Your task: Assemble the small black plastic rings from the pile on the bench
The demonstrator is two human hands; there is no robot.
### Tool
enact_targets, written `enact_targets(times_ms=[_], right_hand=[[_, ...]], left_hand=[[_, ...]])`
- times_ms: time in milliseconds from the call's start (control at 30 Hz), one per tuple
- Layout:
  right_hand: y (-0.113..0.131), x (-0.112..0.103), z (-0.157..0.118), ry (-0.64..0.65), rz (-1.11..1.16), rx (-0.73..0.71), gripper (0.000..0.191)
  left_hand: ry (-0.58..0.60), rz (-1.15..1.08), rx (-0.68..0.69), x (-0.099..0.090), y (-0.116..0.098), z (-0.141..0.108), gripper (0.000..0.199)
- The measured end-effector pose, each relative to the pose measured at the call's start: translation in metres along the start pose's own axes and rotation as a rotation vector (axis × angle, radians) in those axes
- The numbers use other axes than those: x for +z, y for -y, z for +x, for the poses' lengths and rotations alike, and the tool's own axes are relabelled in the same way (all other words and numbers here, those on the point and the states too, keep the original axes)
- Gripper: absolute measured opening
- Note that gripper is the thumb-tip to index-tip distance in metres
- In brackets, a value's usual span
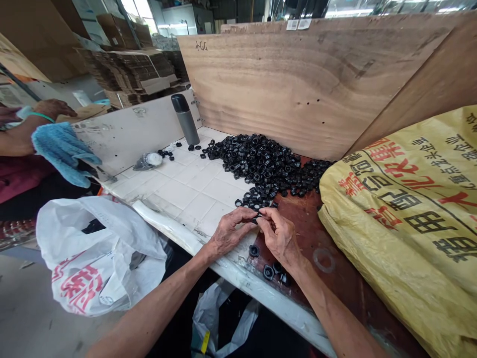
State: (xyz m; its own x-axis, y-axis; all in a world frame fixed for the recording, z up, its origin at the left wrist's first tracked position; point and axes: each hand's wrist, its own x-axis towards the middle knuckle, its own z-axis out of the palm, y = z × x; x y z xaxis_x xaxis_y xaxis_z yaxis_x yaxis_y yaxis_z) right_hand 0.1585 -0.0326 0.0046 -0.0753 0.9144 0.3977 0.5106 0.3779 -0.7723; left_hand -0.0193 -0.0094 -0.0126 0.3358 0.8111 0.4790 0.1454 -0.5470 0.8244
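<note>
My left hand [234,229] and my right hand [278,232] meet over the front part of the table, fingertips close together. Between them they pinch a small black plastic cap [257,217], mostly covered by the fingers. Just beyond lies a large heap of similar black caps [257,159], spreading toward the right. Several loose caps sit near my right wrist, among them one cap [254,250] by the table edge and another cap [268,272] closer to me.
A grey flask [187,124] stands at the back left, near a small clear bag [148,160]. The yellow sack [402,223] fills the right side. A white plastic bag [100,253] hangs at the left. Another person's hand [55,108] is beyond the blue towel [65,149]. Wooden boards [298,84] wall the back.
</note>
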Motion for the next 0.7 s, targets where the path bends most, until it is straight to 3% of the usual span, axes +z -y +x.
enact_targets(times_ms=[300, 500, 600, 700], right_hand=[[0.002, -0.007, 0.003, 0.098, -0.038, -0.022, 0.015], [-0.007, 0.0, 0.0, 0.05, -0.242, -0.022, 0.042], [-0.005, -0.002, 0.0, -0.014, -0.185, 0.017, 0.031], [0.0, -0.005, 0.001, 0.017, -0.063, -0.057, 0.026]], left_hand=[[0.046, -0.012, -0.023, -0.002, -0.007, 0.002, 0.024], [0.114, 0.001, 0.004, -0.003, -0.009, 0.002, 0.02], [0.12, -0.034, -0.04, -0.002, -0.011, 0.002, 0.02], [0.062, -0.09, -0.126, -0.001, -0.012, 0.002, 0.023]])
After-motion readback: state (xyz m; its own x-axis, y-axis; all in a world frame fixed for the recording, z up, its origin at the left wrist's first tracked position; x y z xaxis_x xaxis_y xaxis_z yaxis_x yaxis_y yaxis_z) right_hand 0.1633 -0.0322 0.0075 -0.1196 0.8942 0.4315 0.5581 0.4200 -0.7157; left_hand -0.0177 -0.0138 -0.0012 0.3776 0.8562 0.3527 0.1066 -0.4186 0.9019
